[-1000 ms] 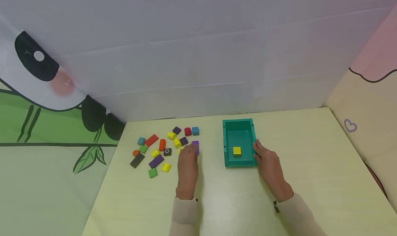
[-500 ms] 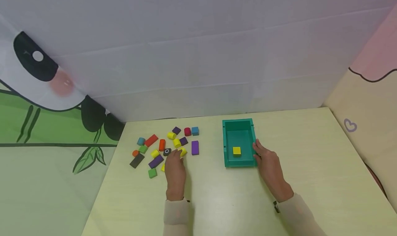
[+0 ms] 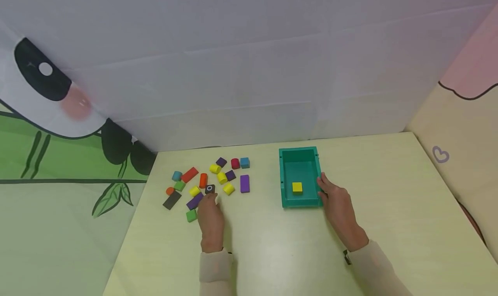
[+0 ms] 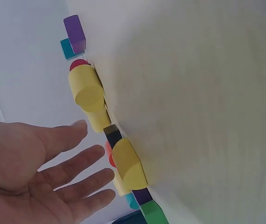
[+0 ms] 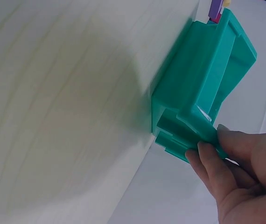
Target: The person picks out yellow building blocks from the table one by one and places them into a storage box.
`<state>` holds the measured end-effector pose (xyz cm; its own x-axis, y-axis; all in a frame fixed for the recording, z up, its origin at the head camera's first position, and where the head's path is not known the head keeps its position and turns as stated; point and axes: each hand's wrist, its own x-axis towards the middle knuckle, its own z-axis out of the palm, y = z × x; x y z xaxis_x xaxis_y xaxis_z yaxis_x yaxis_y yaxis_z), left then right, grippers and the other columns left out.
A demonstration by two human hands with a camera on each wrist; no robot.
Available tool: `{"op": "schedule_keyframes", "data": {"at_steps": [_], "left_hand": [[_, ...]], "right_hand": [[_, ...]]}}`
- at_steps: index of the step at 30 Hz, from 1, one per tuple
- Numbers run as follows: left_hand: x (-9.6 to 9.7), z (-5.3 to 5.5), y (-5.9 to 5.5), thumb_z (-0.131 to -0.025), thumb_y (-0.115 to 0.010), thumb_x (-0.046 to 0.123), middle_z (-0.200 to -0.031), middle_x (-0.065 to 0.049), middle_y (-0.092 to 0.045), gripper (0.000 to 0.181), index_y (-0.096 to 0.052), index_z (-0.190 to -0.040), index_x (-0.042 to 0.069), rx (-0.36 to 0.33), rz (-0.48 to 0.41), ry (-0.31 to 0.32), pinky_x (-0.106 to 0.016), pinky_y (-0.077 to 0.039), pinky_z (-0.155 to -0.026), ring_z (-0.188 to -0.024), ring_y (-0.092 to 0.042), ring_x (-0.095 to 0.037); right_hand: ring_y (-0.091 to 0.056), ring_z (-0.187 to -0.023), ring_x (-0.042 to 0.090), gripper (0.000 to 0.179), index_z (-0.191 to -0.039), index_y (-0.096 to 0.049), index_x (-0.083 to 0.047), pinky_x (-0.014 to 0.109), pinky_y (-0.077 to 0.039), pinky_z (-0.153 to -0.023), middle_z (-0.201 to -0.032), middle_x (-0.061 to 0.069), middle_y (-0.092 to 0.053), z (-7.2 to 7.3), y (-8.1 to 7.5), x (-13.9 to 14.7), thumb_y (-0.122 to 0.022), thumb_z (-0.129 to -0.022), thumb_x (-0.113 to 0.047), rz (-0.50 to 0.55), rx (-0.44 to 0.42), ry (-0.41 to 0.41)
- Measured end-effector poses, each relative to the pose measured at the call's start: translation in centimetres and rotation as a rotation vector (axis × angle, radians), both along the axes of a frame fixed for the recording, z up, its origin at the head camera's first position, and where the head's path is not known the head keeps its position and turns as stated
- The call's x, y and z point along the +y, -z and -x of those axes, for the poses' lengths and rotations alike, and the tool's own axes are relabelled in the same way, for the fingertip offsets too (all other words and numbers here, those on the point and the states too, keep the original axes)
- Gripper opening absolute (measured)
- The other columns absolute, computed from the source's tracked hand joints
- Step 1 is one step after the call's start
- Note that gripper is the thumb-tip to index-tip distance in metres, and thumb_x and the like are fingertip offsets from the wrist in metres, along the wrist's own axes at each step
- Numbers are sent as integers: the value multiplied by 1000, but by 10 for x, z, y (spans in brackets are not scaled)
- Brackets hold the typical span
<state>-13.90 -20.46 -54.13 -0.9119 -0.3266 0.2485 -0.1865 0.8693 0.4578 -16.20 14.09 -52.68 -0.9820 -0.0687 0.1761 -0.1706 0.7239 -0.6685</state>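
My left hand [image 3: 211, 222] is over the near side of a group of small coloured blocks, its fingers apart and holding nothing in the left wrist view. Right by its fingertips there is a yellow cylinder [image 4: 129, 165], which the hand hides in the head view. A black block with a white ring [image 3: 210, 189] and a long purple block [image 3: 195, 201] lie just beyond the fingers. My right hand [image 3: 340, 207] pinches the right wall of a teal box [image 3: 281, 179] between thumb and fingers. Inside the box sits one yellow cube [image 3: 297, 188].
Around the left hand are spread a green block [image 3: 191, 215], a dark block [image 3: 172, 200], a red block [image 3: 189, 175] and several yellow cylinders. An upright-lying purple block [image 3: 244, 183] is nearest the box. A white wall [image 3: 249, 127] rises behind the table.
My left hand has moved left and toward me from the purple block, past a yellow cylinder, to another yellow cylinder. The right hand stays at the box.
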Motion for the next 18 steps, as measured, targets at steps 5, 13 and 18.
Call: {"op": "schedule_keyframes", "data": {"at_steps": [5,13,18], "left_hand": [[-3,-1,0,-94,-59,-17,-121,-30,-70,26,-71,-117,-13,-51,7,-10,-58,-54,-103,-114,-66,-48],[-6,-3,-8,-99,-52,-16,-118,-34,-66,29,-66,-123,-16,-153,-71,-3,-59,-54,-102,-114,-63,-49],[-10,-1,-10,-103,-44,-14,-125,-35,-63,34,-62,-131,-17,-264,-117,-17,-57,-53,-104,-119,-62,-48]], "right_hand": [[-54,-135,45,51,-141,-56,9,54,-51,-104,-152,25,-51,0,-1,0,-74,-93,9,3,-1,3],[-54,-135,45,52,-141,-55,9,54,-51,-104,-151,24,-52,1,-1,0,-75,-92,8,-3,0,3],[-55,-133,45,52,-140,-56,9,54,-52,-103,-150,25,-53,1,0,0,-75,-92,8,-4,6,3]]}}
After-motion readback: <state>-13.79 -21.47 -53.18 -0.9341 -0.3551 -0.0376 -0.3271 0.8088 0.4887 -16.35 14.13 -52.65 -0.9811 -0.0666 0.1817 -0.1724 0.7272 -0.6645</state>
